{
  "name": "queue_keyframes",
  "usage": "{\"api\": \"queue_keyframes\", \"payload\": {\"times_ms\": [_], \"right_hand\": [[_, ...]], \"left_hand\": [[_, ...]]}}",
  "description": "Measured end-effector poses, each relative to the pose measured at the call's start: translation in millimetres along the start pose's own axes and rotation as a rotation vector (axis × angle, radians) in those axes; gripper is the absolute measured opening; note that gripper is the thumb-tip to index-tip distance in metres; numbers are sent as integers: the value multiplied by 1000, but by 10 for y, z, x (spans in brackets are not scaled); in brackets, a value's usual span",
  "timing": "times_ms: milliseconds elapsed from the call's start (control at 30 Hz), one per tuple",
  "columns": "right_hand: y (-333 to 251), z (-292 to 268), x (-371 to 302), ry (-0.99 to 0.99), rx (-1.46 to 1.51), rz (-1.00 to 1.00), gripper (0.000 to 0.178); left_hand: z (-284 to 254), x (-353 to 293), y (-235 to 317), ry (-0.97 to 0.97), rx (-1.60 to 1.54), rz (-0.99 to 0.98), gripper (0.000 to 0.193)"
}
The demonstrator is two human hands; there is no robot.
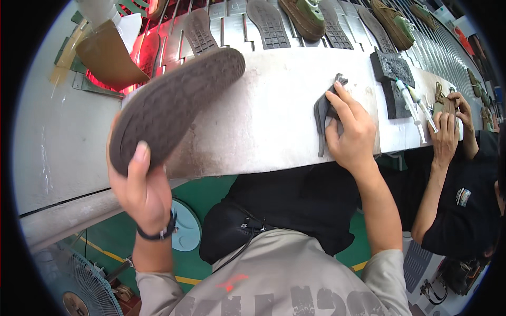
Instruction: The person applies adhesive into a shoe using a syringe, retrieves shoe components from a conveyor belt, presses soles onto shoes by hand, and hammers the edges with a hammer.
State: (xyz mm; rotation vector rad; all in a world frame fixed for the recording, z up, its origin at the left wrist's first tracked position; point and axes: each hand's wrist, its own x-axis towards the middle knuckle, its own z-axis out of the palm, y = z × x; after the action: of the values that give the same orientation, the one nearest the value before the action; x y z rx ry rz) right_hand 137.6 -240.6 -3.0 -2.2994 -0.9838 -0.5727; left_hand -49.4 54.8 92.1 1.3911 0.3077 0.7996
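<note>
My left hand (139, 192) grips a dark brown shoe sole (176, 108) by its near end, with the thumb on the patterned tread, which faces up. The sole is tilted above the left part of the white worktable (247, 126). On the table to the right, my right hand (352, 131) has its fingers closed on a dark grey, bent, cloth-like piece (321, 116). Part of that piece is hidden under the fingers, and its exact kind cannot be made out.
Behind the table runs a slatted metal conveyor (232, 23) with soles and brown-green shoes (392, 23). Black blocks (395, 79) and syringe-like tubes (414, 108) lie right of my right hand. Farther right, a co-worker's hands (447, 126) hold a shoe. A curved brown sheet (108, 55) stands at left.
</note>
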Motion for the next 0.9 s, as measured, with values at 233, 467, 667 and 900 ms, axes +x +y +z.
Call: {"api": "queue_keyframes", "payload": {"times_ms": [233, 467, 667, 900], "right_hand": [[109, -152, 396, 70, 194, 94, 36], [1153, -78, 2281, -375, -358, 363, 36], [2758, -36, 2639, -961, -672, 475, 76], [2977, 154, 2654, -890, -519, 756, 85]], "left_hand": [[666, 1706, -958, -307, 714, 746, 53], [673, 2159, -1776, -779, 1244, 483, 79], [616, 1492, -1341, -885, 1103, 313, 77], [513, 1302, -1226, -904, 1044, 333, 81]]}}
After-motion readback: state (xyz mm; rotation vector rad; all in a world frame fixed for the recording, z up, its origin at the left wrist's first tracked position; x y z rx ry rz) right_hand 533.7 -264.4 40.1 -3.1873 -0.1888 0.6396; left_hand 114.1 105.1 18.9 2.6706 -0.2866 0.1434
